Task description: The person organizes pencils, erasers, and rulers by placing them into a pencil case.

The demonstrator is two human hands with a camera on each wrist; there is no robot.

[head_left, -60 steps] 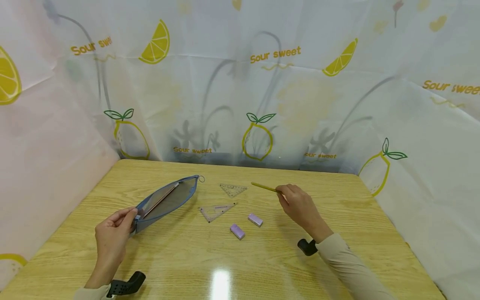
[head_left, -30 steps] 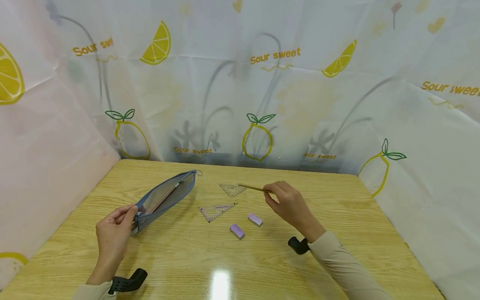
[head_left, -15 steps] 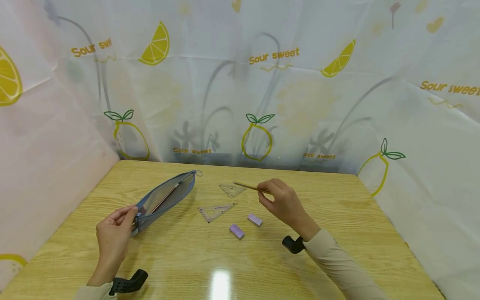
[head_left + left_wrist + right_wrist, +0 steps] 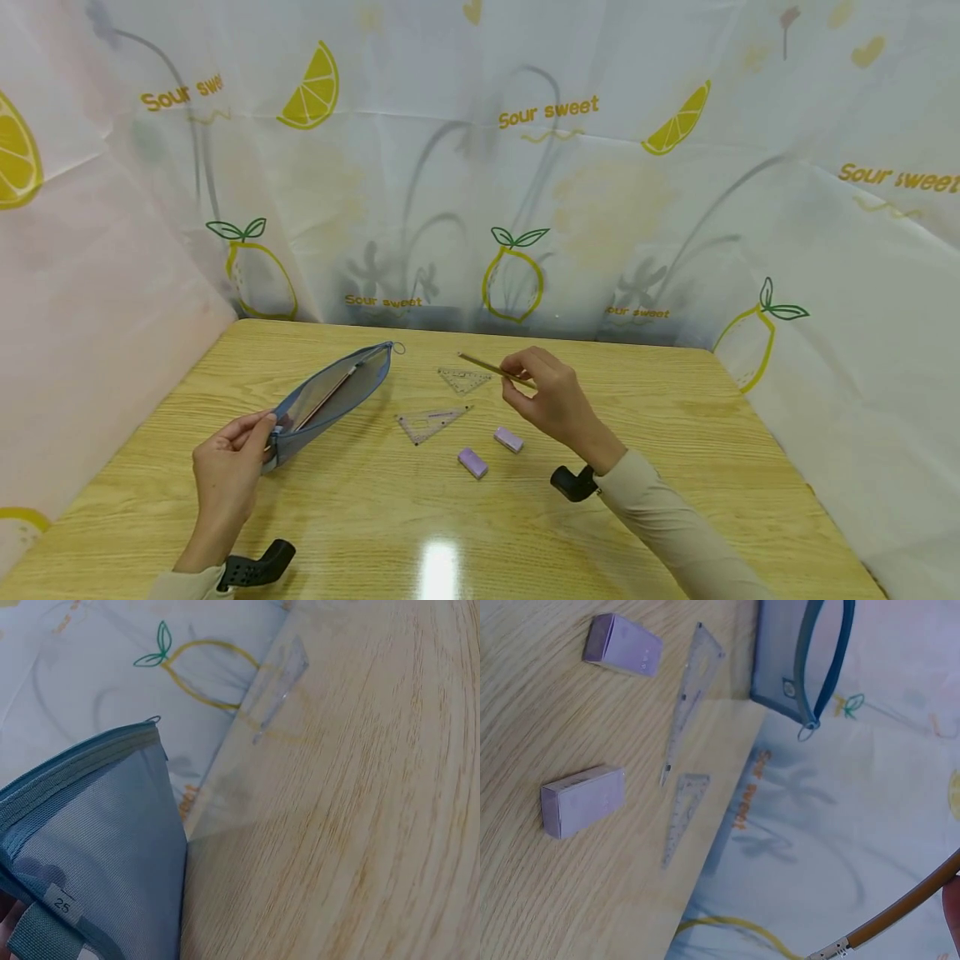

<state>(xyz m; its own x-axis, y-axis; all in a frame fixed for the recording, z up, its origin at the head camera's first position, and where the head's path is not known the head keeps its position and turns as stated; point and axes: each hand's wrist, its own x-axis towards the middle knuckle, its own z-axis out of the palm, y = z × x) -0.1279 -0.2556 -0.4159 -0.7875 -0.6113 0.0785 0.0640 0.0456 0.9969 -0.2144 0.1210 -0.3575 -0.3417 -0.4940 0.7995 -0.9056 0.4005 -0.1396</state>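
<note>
My left hand (image 4: 228,475) grips the near end of a blue mesh zip pencil pouch (image 4: 337,396), whose mouth gapes open. Inside it lies a slim pencil (image 4: 326,398). With thumb and fingers my right hand (image 4: 547,392) pinches a yellow pencil (image 4: 480,362) above the table, its far end pointing left toward the pouch. The right wrist view shows the metal ferrule end of that yellow pencil (image 4: 900,907). A small clear set square (image 4: 465,381) lies just below the pencil in the head view, and a larger clear set square (image 4: 431,423) lies nearer me.
Two purple boxed erasers, a left eraser (image 4: 472,462) and a right eraser (image 4: 508,439), lie on the wooden table (image 4: 375,533) between my hands. A lemon-print curtain (image 4: 420,208) stands behind the table and along both sides.
My right hand has moved left with the yellow pencil, now over the small set square, and the pencil's tip has lifted. My left hand and the pouch have barely shifted.
</note>
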